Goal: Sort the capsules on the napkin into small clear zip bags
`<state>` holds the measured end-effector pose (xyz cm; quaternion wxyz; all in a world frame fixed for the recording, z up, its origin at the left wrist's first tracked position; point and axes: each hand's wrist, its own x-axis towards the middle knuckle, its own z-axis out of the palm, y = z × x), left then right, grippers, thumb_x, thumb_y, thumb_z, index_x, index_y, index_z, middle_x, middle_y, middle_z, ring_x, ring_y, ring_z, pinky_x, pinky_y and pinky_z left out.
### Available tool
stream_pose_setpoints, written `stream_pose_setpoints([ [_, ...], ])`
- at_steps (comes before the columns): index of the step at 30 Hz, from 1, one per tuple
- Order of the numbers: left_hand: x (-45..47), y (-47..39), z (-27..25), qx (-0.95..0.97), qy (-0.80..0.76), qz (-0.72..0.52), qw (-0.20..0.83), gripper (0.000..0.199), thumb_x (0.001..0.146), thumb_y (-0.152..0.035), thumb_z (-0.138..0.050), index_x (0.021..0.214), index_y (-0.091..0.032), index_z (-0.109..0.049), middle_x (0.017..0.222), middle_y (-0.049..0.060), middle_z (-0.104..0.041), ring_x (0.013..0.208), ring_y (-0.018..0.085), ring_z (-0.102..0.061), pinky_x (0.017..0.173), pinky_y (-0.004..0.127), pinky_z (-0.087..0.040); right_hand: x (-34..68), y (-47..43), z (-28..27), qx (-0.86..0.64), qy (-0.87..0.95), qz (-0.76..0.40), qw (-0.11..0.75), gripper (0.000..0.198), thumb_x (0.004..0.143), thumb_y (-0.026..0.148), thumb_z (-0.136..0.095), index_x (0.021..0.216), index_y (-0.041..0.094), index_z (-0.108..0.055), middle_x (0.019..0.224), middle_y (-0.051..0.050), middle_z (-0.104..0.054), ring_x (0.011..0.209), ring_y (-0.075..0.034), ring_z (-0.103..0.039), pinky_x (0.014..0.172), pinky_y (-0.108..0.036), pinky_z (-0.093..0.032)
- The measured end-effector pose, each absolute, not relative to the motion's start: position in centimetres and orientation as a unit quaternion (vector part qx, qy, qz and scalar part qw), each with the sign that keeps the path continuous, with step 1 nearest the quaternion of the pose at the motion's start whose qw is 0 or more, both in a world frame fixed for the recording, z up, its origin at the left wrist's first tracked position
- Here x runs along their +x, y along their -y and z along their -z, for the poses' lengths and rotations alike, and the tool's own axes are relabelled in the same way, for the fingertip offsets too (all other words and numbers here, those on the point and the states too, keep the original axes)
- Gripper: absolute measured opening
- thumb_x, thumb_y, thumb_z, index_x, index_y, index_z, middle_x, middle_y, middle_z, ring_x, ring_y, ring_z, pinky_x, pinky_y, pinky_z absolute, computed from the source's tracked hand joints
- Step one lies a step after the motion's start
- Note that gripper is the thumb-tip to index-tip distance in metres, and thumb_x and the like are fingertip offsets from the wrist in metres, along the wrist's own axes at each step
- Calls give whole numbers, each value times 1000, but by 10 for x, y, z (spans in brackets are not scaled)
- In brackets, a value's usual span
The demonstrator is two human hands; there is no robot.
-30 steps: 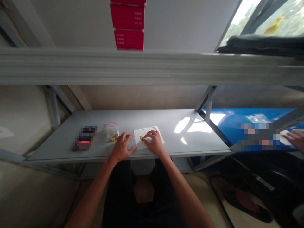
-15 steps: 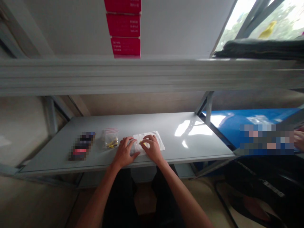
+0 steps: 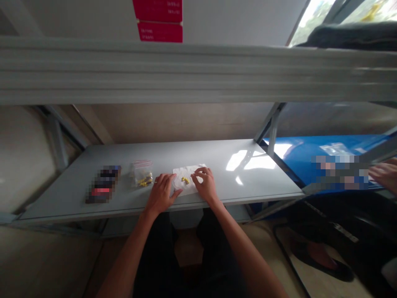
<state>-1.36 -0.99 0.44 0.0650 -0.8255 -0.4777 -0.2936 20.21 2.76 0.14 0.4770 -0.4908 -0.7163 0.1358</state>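
A white sheet, paper or cloth (image 3: 182,170), lies flat near the front edge of the grey table. Several small yellow pieces (image 3: 185,180) are gathered on its middle; their kind is too small to tell. My left hand (image 3: 161,191) rests at the sheet's left edge, fingers and thumb apart, holding nothing. On the right side of the sheet, my right hand (image 3: 204,184) has thumb and fingertips brought together beside the yellow pieces. Whatever is between those fingertips is too small to make out. Left of my left hand sits a clear zip bag (image 3: 142,173) with yellow and dark bits inside.
A blurred dark object (image 3: 104,184) lies at the table's left. Above the table runs a thick grey shelf beam (image 3: 198,74) with red boxes (image 3: 159,31) over it. At right are a blue table (image 3: 291,165) and another person's hand (image 3: 384,174).
My right hand has moved right, away from the yellow pieces, which now show more fully. My left hand stays at the sheet's left side. The view has tilted down slightly.
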Motion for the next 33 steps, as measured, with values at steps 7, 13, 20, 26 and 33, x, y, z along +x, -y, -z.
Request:
stream_pose_setpoints([
  [7, -11, 11, -9, -835, 479, 268, 47, 51, 93, -49, -60, 133, -17, -55, 129, 15, -62, 122, 34, -51, 104, 51, -44, 210, -29, 8, -493, 777, -110, 377, 6, 87, 29, -75, 90, 26, -80, 107, -9, -66, 103, -27, -56, 96, -45, -49],
  [13, -12, 11, -10, -832, 477, 279, 41, 52, 91, -48, -63, 136, -22, -57, 129, 12, -63, 122, 34, -50, 105, 53, -44, 204, -29, 8, -482, 784, -103, 376, 9, 89, 21, -70, 86, 24, -78, 101, -9, -67, 100, -28, -55, 94, -45, -49],
  [20, -14, 10, -8, -833, 472, 284, 39, 57, 93, -53, -60, 139, -20, -55, 131, 12, -63, 122, 34, -49, 106, 52, -45, 189, -15, -9, -444, 769, -149, 435, 8, 88, 19, -70, 89, 24, -76, 104, -8, -67, 101, -26, -57, 94, -44, -49],
  [26, -16, 10, -7, -842, 458, 284, 27, 56, 94, -52, -59, 137, -18, -56, 131, 13, -64, 121, 33, -51, 105, 51, -46, 170, -11, -14, -400, 791, -179, 426, 7, 91, 21, -70, 86, 23, -75, 105, -7, -68, 101, -25, -56, 92, -41, -48],
  [33, -16, 11, -11, -813, 477, 333, 1, 50, 94, -47, -61, 135, -20, -56, 128, 11, -64, 122, 32, -53, 106, 50, -46, 197, -19, -7, -499, 733, -135, 442, 13, 90, 17, -63, 87, 23, -74, 97, -8, -67, 98, -26, -58, 93, -43, -48],
])
